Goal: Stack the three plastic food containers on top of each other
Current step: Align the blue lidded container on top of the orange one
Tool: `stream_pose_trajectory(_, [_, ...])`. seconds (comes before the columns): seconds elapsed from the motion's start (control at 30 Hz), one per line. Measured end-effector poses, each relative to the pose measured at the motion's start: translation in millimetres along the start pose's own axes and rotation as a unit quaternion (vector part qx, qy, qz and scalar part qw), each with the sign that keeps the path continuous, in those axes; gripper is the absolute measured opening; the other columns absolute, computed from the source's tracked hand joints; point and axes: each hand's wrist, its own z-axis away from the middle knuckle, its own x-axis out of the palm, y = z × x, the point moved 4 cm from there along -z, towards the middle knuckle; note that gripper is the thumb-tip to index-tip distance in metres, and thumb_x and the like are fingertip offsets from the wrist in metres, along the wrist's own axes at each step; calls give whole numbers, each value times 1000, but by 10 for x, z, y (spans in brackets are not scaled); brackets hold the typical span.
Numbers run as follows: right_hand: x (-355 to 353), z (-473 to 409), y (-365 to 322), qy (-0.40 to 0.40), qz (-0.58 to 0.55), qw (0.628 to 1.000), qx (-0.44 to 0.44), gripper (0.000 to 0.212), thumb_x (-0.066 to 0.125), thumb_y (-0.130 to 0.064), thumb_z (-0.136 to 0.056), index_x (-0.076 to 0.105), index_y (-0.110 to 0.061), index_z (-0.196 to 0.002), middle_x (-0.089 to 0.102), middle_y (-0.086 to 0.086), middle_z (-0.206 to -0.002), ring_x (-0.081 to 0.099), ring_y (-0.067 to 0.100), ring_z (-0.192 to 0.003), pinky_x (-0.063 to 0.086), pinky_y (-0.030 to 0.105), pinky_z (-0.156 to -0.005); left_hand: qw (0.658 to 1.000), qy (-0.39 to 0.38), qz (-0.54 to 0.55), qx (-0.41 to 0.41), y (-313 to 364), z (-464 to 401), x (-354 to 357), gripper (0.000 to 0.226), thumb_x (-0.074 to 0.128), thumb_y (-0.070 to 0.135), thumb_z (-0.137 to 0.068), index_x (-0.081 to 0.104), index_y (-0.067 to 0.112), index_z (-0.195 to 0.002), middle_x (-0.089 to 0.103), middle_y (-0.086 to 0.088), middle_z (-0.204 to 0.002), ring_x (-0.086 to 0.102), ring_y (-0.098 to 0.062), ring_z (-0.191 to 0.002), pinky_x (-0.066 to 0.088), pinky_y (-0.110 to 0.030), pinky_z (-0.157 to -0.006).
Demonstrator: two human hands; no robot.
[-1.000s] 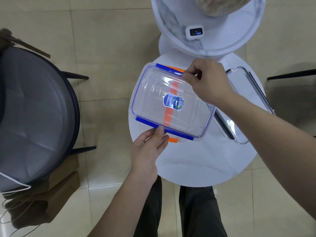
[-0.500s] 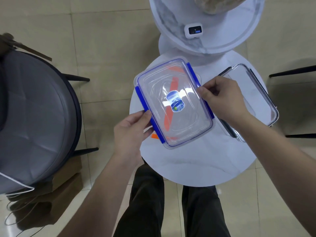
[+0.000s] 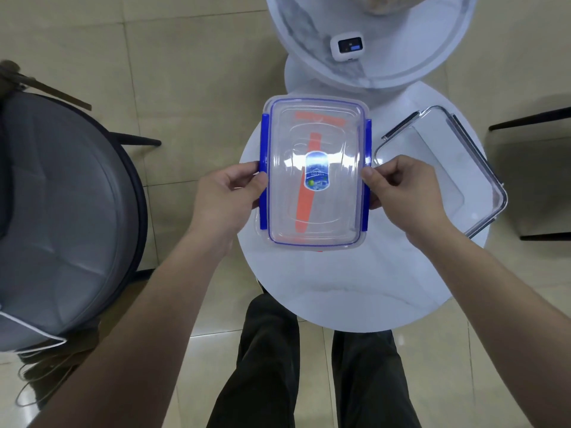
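Note:
A clear plastic container with blue side clips (image 3: 315, 211) and a blue label is held level over the left part of the small round white table (image 3: 355, 291). My left hand (image 3: 228, 196) grips its left blue clip and my right hand (image 3: 401, 189) grips its right one. Orange parts of another container (image 3: 306, 196) show through the clear one, directly under it. A third clear container with grey clips (image 3: 445, 168) lies on the table to the right, apart from the held one.
A grey cushioned chair (image 3: 61, 211) stands close on the left. Behind the small table is a larger round marble table (image 3: 401, 66) carrying a small white device (image 3: 347, 46). Dark chair legs (image 3: 525, 118) show at the right edge. My legs are below the table's near edge.
The blue-clipped container has been turned from a slanted position to lie with its long side pointing away from me. Both hands have shifted to its two side clips.

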Motion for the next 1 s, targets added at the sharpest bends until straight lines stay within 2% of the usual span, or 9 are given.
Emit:
stream_pose_trajectory(0.07, [-11,13,7,-2,-7,1000,6,22,71,-20,-91,61,-5,-78,71,12,-71,72,38,-68,60,55,-73,1000,-3,-21,7,27,-40,16,23,66,6,-93,71,28,-91,75,17,-73,71,0,-70,59,-18,-68])
stream_pose_trajectory(0.23, [-28,13,-7,-23,-15,999,29,29,70,-19,-91,61,8,-87,72,26,-82,73,41,-73,61,54,-73,999,-7,-32,4,80,-98,19,18,67,3,-91,70,21,-95,73,9,-78,70,1,-63,57,-15,-62])
stream_pose_trajectory(0.37, [-37,-9,-28,-41,-24,998,51,28,70,-17,-91,61,9,-87,71,31,-85,72,44,-77,61,56,-75,1000,-6,-25,-9,108,-107,6,18,68,1,-90,70,19,-91,71,5,-77,69,1,-60,57,-15,-59])
stream_pose_trajectory(0.53, [-21,18,-26,-46,-35,996,70,26,70,-16,-91,56,-3,-74,71,30,-84,72,40,-72,62,54,-72,999,-7,-31,-25,127,-106,12,19,69,2,-89,71,21,-85,72,7,-76,70,-1,-61,58,-17,-59])
stream_pose_trajectory(0.63, [-29,16,-35,-64,-52,993,89,24,69,-14,-91,57,0,-76,70,28,-84,71,40,-73,62,54,-74,998,-14,-41,-42,155,-120,-4,15,70,1,-89,72,12,-99,72,4,-82,71,-7,-69,60,-19,-61])
stream_pose_trajectory(0.73, [-35,16,-61,-77,-63,990,102,23,70,-15,-91,59,2,-80,71,33,-91,72,45,-81,62,53,-75,997,-21,-52,-48,187,-129,-12,19,69,0,-89,72,5,-107,72,0,-82,70,-8,-66,60,-19,-60])
stream_pose_trajectory(1.0, [-21,14,-24,-82,-71,989,100,22,69,-15,-91,59,4,-84,71,26,-83,73,39,-74,63,51,-72,998,-13,-34,-47,173,-142,-7,17,69,1,-89,72,9,-104,72,3,-82,70,0,-59,58,-17,-56])
